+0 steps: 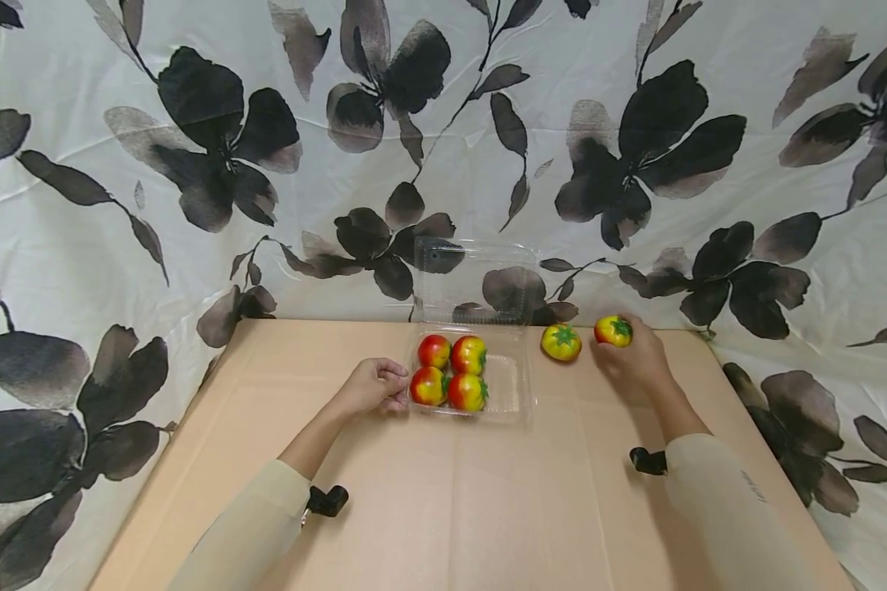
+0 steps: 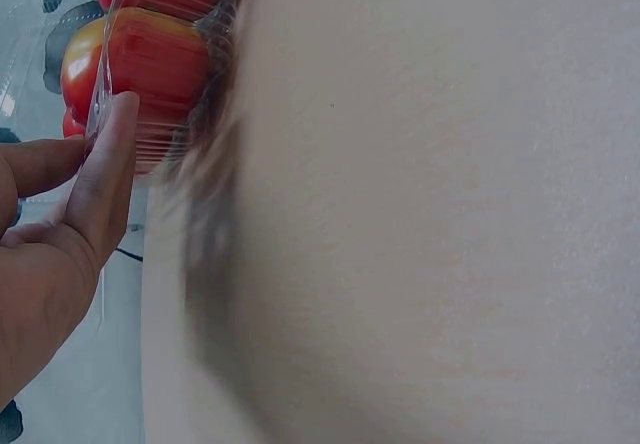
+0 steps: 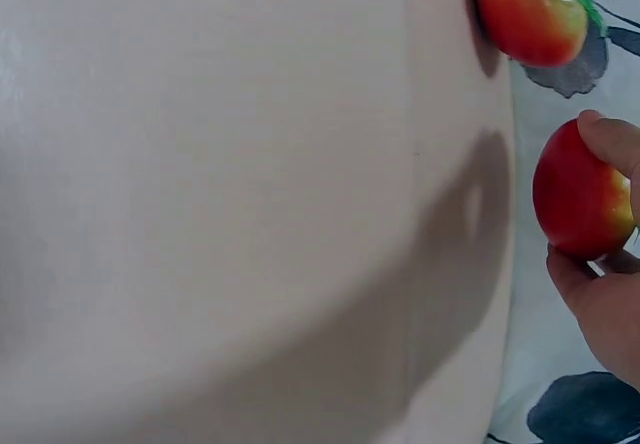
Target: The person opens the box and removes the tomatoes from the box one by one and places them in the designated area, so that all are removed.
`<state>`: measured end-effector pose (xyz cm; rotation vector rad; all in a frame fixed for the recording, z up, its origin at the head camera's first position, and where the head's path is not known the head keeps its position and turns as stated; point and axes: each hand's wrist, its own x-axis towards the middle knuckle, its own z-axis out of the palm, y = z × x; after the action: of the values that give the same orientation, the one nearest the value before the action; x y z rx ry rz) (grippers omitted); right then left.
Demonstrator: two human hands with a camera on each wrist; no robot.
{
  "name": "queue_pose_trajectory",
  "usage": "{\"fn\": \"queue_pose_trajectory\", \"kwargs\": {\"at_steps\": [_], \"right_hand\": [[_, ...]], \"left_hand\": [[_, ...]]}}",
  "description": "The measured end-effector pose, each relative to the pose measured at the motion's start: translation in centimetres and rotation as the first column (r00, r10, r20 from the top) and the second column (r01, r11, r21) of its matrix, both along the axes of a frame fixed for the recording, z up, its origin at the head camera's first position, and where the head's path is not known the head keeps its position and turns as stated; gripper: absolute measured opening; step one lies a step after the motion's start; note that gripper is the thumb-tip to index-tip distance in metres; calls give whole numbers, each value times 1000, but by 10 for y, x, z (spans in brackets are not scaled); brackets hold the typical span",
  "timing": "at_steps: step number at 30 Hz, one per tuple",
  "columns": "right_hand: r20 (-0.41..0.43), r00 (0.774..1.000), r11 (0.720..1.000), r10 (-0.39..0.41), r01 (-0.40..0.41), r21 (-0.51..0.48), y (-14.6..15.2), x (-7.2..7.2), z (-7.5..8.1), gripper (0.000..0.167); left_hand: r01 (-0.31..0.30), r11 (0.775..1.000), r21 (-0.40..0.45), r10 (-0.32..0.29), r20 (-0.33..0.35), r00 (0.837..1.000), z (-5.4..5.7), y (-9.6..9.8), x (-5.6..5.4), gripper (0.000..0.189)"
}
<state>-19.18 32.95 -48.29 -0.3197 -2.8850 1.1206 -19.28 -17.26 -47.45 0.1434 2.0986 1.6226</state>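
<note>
A clear plastic clamshell box (image 1: 513,386) lies with its lid (image 1: 480,283) raised at the back. Several red-and-yellow tomatoes (image 1: 468,392) sit in its left part. My left hand (image 1: 373,386) pinches the box's left rim between thumb and fingers; the left wrist view shows the fingertips (image 2: 122,114) at the wall, by a tomato (image 2: 160,59). Over the table's back right, my right hand (image 1: 639,353) grips a tomato (image 1: 613,331) with a green leafy top. Its red underside shows in the right wrist view, where the thumb (image 3: 610,139) presses one side.
One more tomato (image 1: 561,342) rests on the table between the box and my right hand. The tan table (image 1: 525,509) ends just behind the box. A white cloth with dark flowers (image 1: 488,164) hangs behind it.
</note>
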Motion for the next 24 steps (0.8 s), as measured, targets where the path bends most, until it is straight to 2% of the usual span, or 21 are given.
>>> {"fn": "queue_pose_trajectory", "kwargs": {"at_steps": [4, 17, 24], "right_hand": [[17, 999, 1000, -30, 30, -5, -2, -3, -7, 88], [-1, 997, 997, -74, 74, 20, -5, -8, -24, 81], [7, 998, 998, -66, 66, 18, -3, -10, -29, 81]], "left_hand": [[-10, 1000, 7, 10, 7, 1000, 0, -1, 0, 24], [-10, 1000, 21, 10, 4, 1000, -2, 0, -1, 24], [-4, 1000, 22, 4, 6, 1000, -2, 0, -1, 24]]}}
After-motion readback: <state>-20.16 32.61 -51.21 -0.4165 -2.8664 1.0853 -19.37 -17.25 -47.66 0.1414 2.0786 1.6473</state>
